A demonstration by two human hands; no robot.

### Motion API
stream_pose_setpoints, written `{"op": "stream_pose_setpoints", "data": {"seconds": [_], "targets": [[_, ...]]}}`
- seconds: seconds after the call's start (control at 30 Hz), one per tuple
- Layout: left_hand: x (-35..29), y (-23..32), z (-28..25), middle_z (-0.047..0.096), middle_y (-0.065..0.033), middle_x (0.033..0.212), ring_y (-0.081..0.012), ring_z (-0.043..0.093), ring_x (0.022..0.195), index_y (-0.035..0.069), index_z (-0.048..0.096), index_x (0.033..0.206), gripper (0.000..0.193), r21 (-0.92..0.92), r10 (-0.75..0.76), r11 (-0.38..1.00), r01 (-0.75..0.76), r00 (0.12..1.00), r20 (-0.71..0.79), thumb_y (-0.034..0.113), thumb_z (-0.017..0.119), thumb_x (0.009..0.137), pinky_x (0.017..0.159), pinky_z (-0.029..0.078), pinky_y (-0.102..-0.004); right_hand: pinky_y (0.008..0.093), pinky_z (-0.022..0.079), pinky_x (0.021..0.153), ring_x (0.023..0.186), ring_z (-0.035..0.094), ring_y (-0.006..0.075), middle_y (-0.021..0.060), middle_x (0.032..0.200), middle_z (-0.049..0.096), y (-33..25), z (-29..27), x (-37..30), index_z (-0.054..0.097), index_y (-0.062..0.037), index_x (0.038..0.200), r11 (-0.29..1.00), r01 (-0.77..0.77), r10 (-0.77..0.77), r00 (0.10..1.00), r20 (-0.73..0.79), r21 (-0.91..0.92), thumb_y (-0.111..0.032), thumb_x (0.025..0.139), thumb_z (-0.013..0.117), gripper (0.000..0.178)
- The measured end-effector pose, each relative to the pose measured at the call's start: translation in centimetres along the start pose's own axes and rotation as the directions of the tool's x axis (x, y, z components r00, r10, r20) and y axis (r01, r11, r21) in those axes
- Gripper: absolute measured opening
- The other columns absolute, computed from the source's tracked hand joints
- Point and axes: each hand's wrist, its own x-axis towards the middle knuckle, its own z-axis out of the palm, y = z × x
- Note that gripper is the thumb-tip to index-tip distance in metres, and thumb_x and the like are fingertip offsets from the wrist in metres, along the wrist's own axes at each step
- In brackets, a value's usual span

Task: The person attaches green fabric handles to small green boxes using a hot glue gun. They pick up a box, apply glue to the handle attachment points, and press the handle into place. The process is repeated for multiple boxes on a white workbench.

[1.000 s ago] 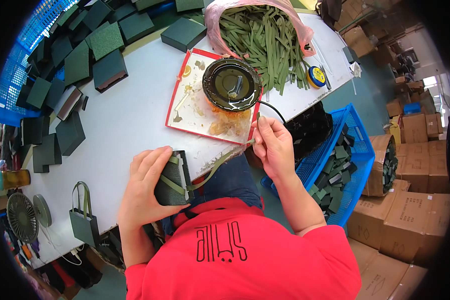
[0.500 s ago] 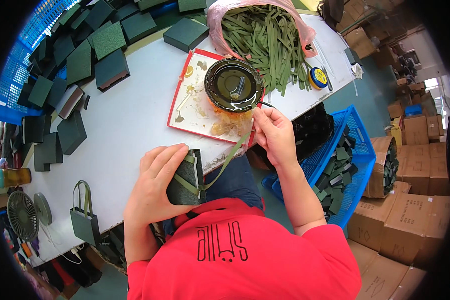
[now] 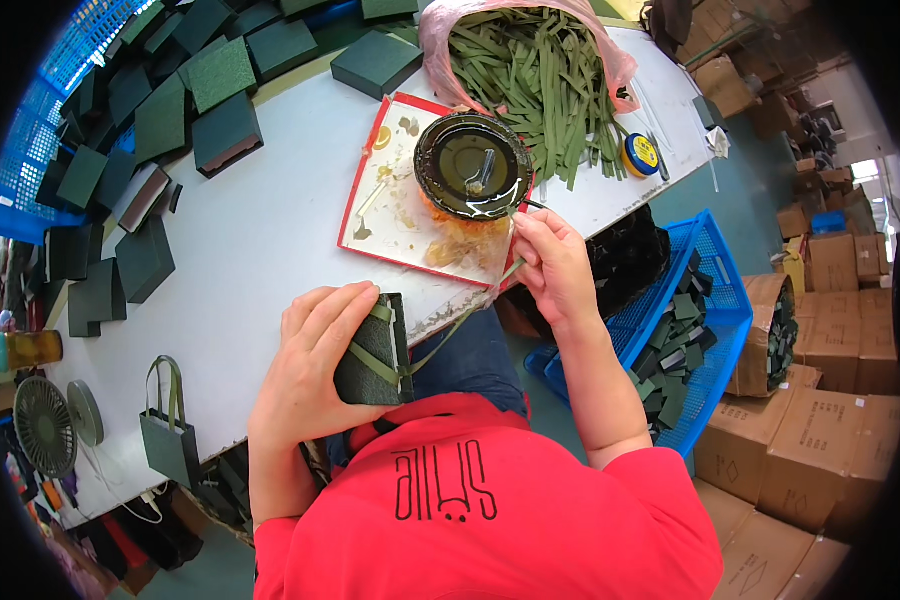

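Observation:
My left hand [image 3: 310, 360] wraps round a small dark green paper bag [image 3: 378, 350], with its opening to the right, near my lap at the table's edge. A green ribbon [image 3: 372, 367] lies across the bag and runs up to my right hand [image 3: 552, 262]. The thumb and fingers of that hand pinch its end at the near right rim of a round black pot [image 3: 440, 196]. Glossy amber liquid, seemingly melted glue, fills the pot, and a short clear stick [image 3: 487, 168] lies in it. Beneath stands a white board [image 3: 368, 215] with a red border, smeared with dried drips.
A pink plastic bag [image 3: 436, 45] spills cut green ribbons [image 3: 540, 80] behind the pot. Several dark green boxes [image 3: 225, 135] crowd the far left. A finished bag with handles [image 3: 170, 445] stands left, near a fan [image 3: 45, 425]. Blue crates [image 3: 715, 330] and cartons [image 3: 800, 465] are at right.
My right hand has shifted slightly, its fingers curling more, and the ribbon's end is at the pot's rim. The ribbon looks turned more edge-on. My left hand keeps its hold on the bag.

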Motion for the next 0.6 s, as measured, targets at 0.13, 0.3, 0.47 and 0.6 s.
{"op": "stream_pose_setpoints", "data": {"seconds": [0.13,0.3,0.47,0.6], "targets": [[-0.1,-0.2,-0.1,0.057,-0.0144,0.137,-0.0372,0.052,0.124,0.002,0.054,0.138,0.095,-0.028,0.010,1.000,-0.010,1.000,-0.008,0.020,0.090,0.053,0.106,0.042,-0.0468,0.0190,0.025,0.044,0.050,0.034,0.0010,-0.0065,0.067,0.049,-0.3,0.5,-1.9,0.060,-0.0068,0.090,1.000,0.020,-0.020,1.000,-0.002,-0.023,-0.017,0.096,0.068,0.014],[0.0,-0.6,-0.5,0.056,-0.0140,0.139,-0.0379,0.051,0.125,0.003,0.051,0.141,0.097,-0.126,0.054,0.991,-0.055,0.999,-0.006,0.019,0.090,0.053,0.106,0.041,-0.0467,0.0172,0.033,0.053,0.061,0.044,-0.0016,-0.0081,0.076,0.056,-0.3,2.3,-4.9,0.063,-0.0049,0.093,0.981,-0.075,0.117,0.965,0.233,-0.182,-0.016,0.096,0.069,0.013],[0.0,-0.5,-0.7,0.055,-0.0135,0.141,-0.0378,0.049,0.126,0.004,0.050,0.142,0.097,-0.220,0.061,0.974,-0.048,0.997,0.053,0.020,0.089,0.055,0.106,0.042,-0.0466,0.0165,0.041,0.063,0.071,0.052,-0.0014,-0.0062,0.082,0.062,0.1,4.2,-5.9,0.064,-0.0018,0.095,0.942,-0.131,0.256,0.874,0.413,-0.308,-0.014,0.096,0.070,0.013],[-0.1,-0.3,-0.8,0.055,-0.0132,0.140,-0.0373,0.049,0.126,0.003,0.050,0.142,0.098,-0.223,0.067,0.973,-0.052,0.996,0.060,0.019,0.088,0.054,0.106,0.042,-0.0460,0.0175,0.040,0.060,0.069,0.050,-0.0015,-0.0059,0.080,0.062,0.6,5.1,-5.7,0.064,-0.0016,0.093,0.919,-0.151,0.308,0.851,0.426,-0.363,-0.015,0.096,0.070,0.015]]}}
